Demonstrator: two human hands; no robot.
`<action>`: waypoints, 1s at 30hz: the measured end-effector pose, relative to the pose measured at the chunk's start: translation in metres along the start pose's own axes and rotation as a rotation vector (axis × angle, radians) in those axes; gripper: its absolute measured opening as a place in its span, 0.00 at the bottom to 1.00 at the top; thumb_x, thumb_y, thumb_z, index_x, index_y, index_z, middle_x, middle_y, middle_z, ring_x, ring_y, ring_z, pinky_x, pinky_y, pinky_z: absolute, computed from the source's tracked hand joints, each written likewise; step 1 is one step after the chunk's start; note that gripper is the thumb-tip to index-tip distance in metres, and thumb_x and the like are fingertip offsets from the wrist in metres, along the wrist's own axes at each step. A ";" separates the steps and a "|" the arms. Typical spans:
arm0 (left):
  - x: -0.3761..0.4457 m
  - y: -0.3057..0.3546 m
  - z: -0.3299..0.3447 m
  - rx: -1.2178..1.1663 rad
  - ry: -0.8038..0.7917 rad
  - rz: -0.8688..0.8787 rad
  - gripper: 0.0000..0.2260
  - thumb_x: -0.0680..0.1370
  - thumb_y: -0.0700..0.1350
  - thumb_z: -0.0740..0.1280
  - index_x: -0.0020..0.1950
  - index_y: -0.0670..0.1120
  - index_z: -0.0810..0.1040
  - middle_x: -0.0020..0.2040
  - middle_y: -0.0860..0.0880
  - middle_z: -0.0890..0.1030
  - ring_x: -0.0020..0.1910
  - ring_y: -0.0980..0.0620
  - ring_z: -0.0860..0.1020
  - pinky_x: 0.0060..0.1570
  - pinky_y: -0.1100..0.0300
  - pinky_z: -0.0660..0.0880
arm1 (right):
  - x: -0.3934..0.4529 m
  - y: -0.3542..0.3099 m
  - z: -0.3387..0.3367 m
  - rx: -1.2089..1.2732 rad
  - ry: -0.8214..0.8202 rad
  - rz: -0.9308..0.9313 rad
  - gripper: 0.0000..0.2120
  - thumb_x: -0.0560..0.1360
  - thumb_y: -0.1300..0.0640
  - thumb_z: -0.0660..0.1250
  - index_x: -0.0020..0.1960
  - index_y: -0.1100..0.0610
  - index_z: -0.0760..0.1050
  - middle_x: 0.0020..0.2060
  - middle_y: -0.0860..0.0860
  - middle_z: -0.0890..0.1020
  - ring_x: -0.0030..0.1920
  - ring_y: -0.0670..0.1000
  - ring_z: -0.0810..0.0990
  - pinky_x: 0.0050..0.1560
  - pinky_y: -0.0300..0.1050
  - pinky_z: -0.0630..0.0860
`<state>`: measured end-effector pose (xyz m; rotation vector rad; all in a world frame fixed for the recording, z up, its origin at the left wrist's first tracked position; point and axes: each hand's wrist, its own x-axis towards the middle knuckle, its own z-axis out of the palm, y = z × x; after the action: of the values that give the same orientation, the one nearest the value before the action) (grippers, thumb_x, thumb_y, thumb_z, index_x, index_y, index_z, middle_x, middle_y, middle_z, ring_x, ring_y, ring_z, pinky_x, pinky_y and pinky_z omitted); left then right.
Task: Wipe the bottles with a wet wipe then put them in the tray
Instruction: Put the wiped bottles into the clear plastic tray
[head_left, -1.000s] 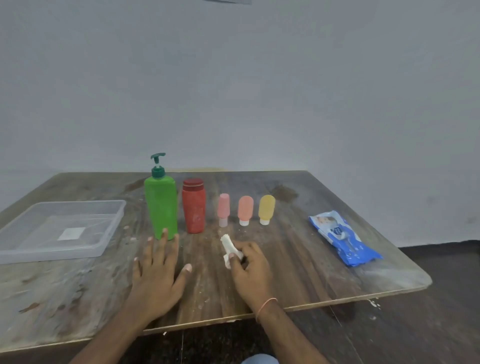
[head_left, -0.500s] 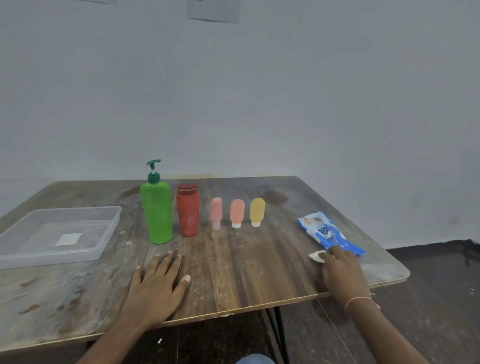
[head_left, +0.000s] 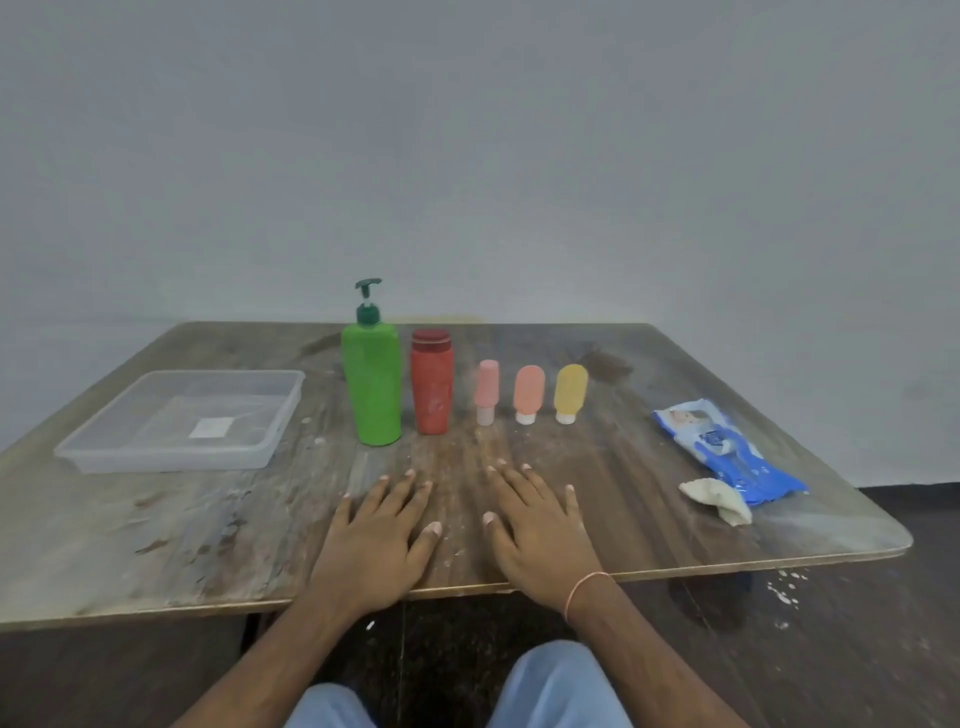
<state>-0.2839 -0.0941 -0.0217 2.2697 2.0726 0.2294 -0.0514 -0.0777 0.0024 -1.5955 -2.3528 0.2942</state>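
The right hand (head_left: 540, 540) has let go of the crumpled wet wipe (head_left: 717, 499) and come back from the table's (head_left: 156, 545) right edge — it now lies flat, grip wide and holding nothing, beside the left hand (head_left: 376, 540), which stays flat with fingers spread. The wipe rests on the table touching the blue wipe pack (head_left: 727, 452). All five bottles stand upright in a row — green pump bottle (head_left: 371, 384), red bottle (head_left: 432, 384), pink bottle (head_left: 487, 389), orange bottle (head_left: 529, 392), yellow bottle (head_left: 570, 392) — none in the clear tray (head_left: 156, 452) to their left.
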 end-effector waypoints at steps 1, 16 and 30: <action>0.001 0.000 -0.001 -0.008 -0.001 -0.005 0.31 0.84 0.67 0.44 0.86 0.60 0.49 0.87 0.58 0.47 0.86 0.51 0.48 0.82 0.38 0.48 | 0.005 -0.004 0.007 -0.041 -0.050 0.011 0.30 0.87 0.40 0.49 0.87 0.41 0.48 0.86 0.37 0.50 0.86 0.46 0.44 0.83 0.71 0.41; 0.009 -0.005 0.003 -0.011 -0.049 0.010 0.33 0.81 0.65 0.57 0.86 0.55 0.60 0.87 0.53 0.57 0.86 0.47 0.54 0.79 0.32 0.57 | 0.018 0.001 0.028 -0.262 -0.118 -0.033 0.37 0.83 0.36 0.54 0.87 0.52 0.56 0.87 0.47 0.52 0.87 0.57 0.50 0.78 0.77 0.56; 0.017 -0.021 -0.075 -0.241 -0.456 0.001 0.27 0.83 0.55 0.57 0.82 0.52 0.67 0.84 0.52 0.65 0.81 0.46 0.66 0.74 0.39 0.70 | 0.004 -0.035 -0.039 -0.043 -0.475 0.154 0.34 0.80 0.42 0.62 0.84 0.50 0.63 0.86 0.46 0.60 0.84 0.55 0.62 0.72 0.74 0.71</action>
<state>-0.3145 -0.0794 0.0505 1.9563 1.7098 -0.0375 -0.0698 -0.0868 0.0504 -1.9020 -2.5828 0.7325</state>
